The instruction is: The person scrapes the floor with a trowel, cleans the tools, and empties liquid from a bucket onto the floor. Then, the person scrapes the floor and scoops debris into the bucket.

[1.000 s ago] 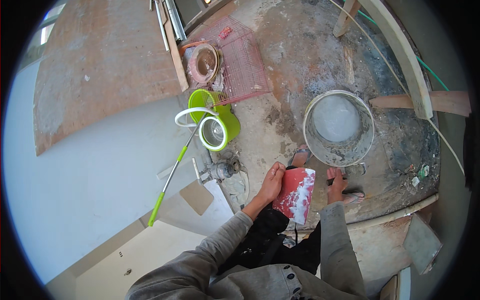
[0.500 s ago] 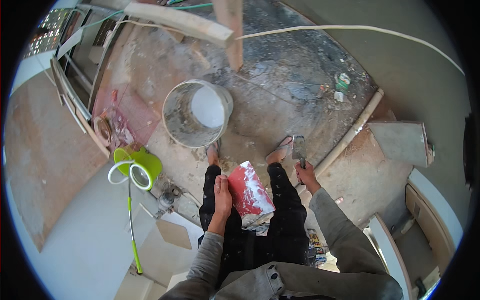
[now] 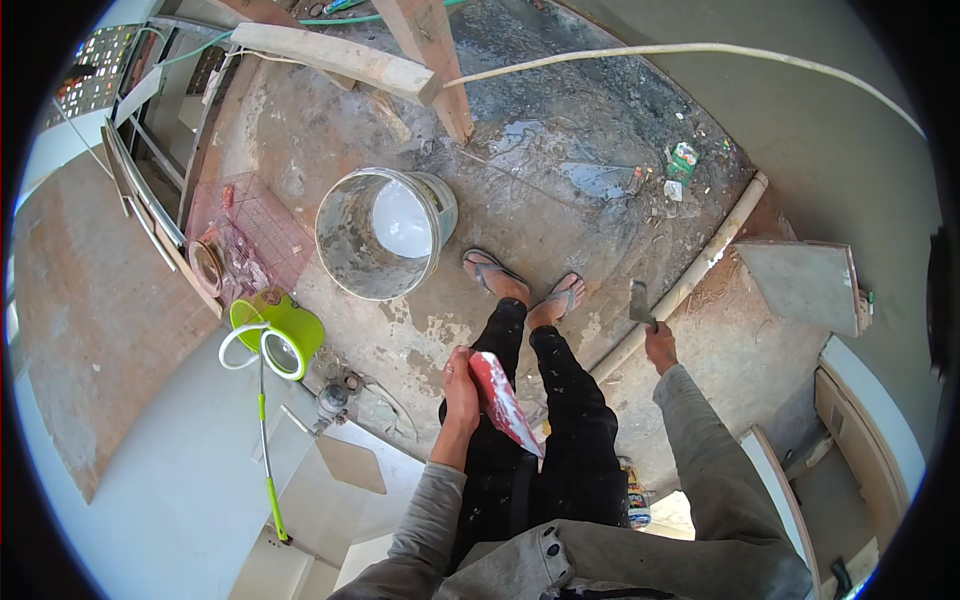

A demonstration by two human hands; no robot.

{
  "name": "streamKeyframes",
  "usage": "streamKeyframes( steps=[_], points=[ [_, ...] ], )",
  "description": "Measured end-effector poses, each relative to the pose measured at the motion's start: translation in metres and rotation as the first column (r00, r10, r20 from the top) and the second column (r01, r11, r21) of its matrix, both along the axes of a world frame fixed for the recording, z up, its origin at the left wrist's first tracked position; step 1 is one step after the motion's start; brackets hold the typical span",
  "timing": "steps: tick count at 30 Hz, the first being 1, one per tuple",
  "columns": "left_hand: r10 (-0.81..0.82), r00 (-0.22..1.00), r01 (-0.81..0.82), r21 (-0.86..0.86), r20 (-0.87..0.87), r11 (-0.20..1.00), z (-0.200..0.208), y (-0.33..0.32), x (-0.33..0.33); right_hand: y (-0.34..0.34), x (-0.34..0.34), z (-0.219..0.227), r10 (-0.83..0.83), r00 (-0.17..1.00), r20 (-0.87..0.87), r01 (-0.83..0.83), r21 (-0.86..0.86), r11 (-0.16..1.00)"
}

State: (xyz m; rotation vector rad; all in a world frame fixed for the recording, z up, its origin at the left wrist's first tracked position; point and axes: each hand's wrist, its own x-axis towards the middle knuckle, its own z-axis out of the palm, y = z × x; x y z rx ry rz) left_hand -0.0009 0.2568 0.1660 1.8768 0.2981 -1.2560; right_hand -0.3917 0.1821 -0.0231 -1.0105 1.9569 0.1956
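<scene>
My left hand (image 3: 460,395) is closed on a red plastering float (image 3: 493,385), its face smeared with white putty. The float tilts so that I see it partly edge-on, above my left thigh. Out to the right, my right hand (image 3: 661,346) grips a putty knife (image 3: 639,302) by its handle, the blade pointing away from me. Beyond my feet, to the left, stands a large dirty bucket (image 3: 345,252) with white putty (image 3: 402,220) at its bottom. Neither tool touches the bucket.
A green mop bucket (image 3: 290,325) with a mop (image 3: 262,420) stands at left, by a pink mesh sheet (image 3: 265,235). Wooden beams (image 3: 335,62) and a pale hose (image 3: 700,48) cross the far side. A pipe (image 3: 700,270) lies on the right; a board (image 3: 800,285) sits beyond it.
My left foot has stepped away from the bucket, toward my right foot. The float has turned more edge-on. My right hand has moved right with the putty knife.
</scene>
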Motion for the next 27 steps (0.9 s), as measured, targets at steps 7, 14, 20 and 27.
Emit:
streamKeyframes(
  steps=[7, 14, 20, 27],
  points=[
    [0.174, 0.978, -0.183, -0.073, -0.118, 0.98, -0.015, -0.002, 0.038, -0.054, 0.161, 0.016, 0.164, 0.965, 0.206, -0.199, 0.162, 0.967],
    [0.02, 0.999, -0.017, -0.088, 0.038, 0.996, -0.063, -0.037, 0.069, -0.14, 0.302, -0.075, 0.738, 0.656, 0.158, -0.718, -0.168, 0.675],
    [-0.09, 0.996, 0.093, -0.198, 0.026, 0.976, -0.135, -0.086, 0.059, -0.191, 0.39, -0.129, 0.915, 0.374, 0.155, -0.914, -0.109, 0.392],
    [-0.184, 0.972, 0.164, -0.137, -0.149, 0.977, -0.189, -0.092, -0.004, -0.169, 0.274, -0.154, 0.879, 0.383, 0.283, -0.864, -0.228, 0.45]
  ],
)
